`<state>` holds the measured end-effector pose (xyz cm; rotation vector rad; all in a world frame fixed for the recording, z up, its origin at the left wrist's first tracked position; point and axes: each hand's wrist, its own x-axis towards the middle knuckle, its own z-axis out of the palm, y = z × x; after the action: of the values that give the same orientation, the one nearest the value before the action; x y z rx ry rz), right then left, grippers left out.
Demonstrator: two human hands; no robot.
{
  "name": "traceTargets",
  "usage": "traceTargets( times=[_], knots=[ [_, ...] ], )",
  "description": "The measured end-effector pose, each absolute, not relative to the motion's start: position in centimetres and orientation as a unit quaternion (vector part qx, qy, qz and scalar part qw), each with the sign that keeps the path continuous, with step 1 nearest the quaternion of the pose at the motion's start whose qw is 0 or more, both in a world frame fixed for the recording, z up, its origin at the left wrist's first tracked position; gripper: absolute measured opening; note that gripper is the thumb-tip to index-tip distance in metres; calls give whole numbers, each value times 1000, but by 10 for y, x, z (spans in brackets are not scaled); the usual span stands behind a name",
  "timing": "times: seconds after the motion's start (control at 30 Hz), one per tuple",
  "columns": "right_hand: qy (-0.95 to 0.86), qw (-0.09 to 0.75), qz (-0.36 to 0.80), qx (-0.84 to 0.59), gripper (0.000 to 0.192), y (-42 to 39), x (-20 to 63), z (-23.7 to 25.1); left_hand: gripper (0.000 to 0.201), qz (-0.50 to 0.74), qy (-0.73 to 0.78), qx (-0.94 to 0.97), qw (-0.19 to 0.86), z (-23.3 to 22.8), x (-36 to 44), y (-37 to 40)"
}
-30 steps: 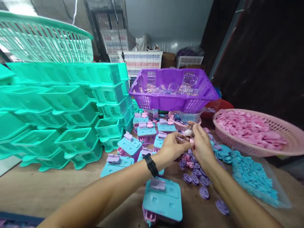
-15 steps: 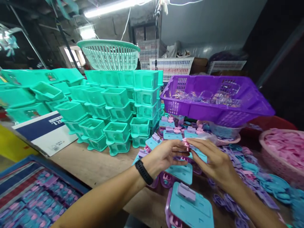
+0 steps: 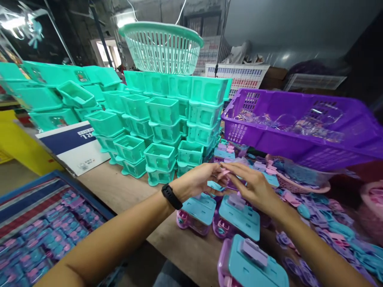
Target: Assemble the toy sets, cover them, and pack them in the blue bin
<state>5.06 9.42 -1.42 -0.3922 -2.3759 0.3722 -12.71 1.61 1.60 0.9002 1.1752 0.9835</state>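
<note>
1. Left hand [image 3: 204, 177] and right hand [image 3: 255, 185] pinch a pink piece [image 3: 225, 172] (mostly hidden by fingers), probably so both steady it.
2. It is above the boxes [image 3: 239, 218], likely set near for reach.
3. Tubs [image 3: 163, 153] stand stacked farther left, seemingly saving space.
</note>
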Motion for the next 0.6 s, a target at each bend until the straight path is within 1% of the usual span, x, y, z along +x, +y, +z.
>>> traceTargets(
  times=[0.1,0.2,0.3,0.37,0.47,0.53,0.6],
  knots=[
    [-895,302,211,-251,35,105,48,-14,22,435,563,481,512,7,-137,11],
    [-897,213,267,-280,30,120,43,-14,7,431,595,562,381,-6,-143,11],
    [-900,156,289,-286,22,133,35,-15,17,358,599,675,242,-16,-143,19],
    [-894,148,290,-308,23,137,29,-18,18,323,602,698,212,-20,-141,27],
    [-883,171,263,-349,29,138,26,-23,18,309,616,697,198,-23,-137,38],
    [-874,183,239,-381,28,137,26,-27,19,304,628,692,183,-25,-135,42],
    [-868,175,226,-406,29,134,26,-31,22,297,636,691,172,-26,-135,43]
  ],
)
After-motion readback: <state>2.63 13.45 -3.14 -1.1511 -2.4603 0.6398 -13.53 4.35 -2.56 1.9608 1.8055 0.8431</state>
